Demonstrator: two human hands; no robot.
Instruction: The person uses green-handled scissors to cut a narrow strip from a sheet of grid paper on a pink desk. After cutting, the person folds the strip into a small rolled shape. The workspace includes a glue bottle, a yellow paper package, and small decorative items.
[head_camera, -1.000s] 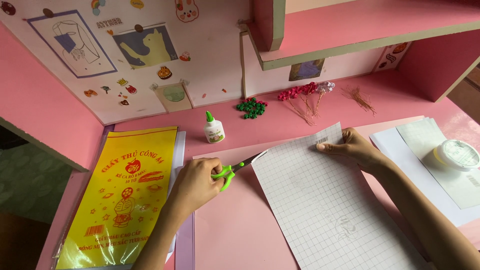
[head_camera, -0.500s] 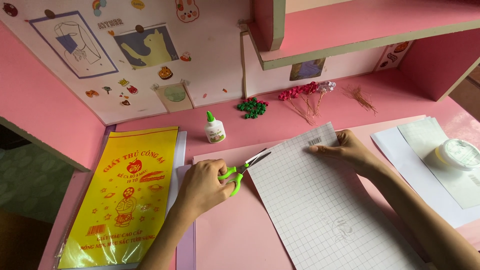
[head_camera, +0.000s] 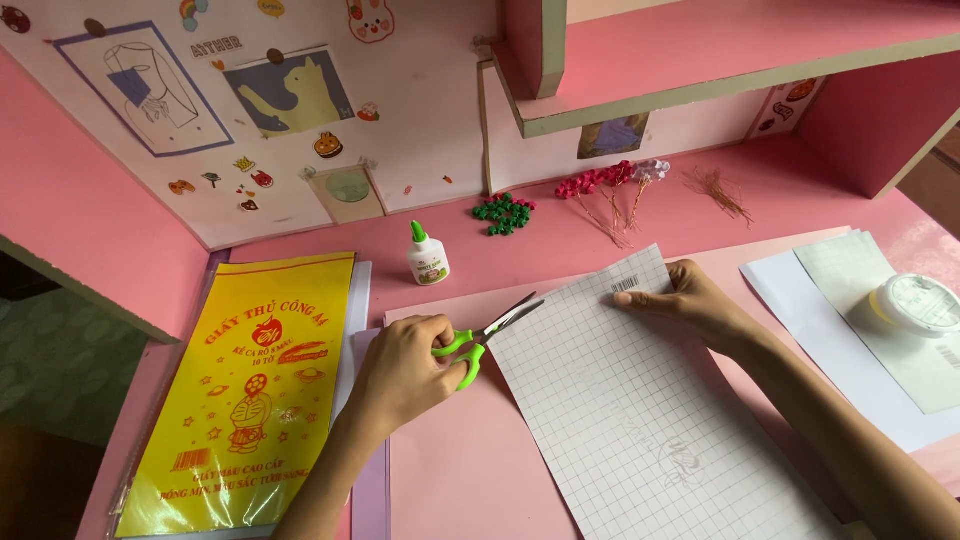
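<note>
My left hand grips green-handled scissors, whose open blades point up-right at the left edge of a white grid-lined sheet. That sheet lies tilted on the pink desk, a faint pencil drawing near its lower middle. My right hand presses flat on the sheet's top right corner, beside a small barcode mark.
A yellow pack of craft paper lies at the left. A small white glue bottle stands behind the scissors. Green beads, pink paper flowers and thin stems lie at the back. White sheets and a round lidded tub sit right.
The left hand has closed on the scissors and lifted them slightly, blades now parted toward the sheet's edge. The sheet and right hand have shifted a little.
</note>
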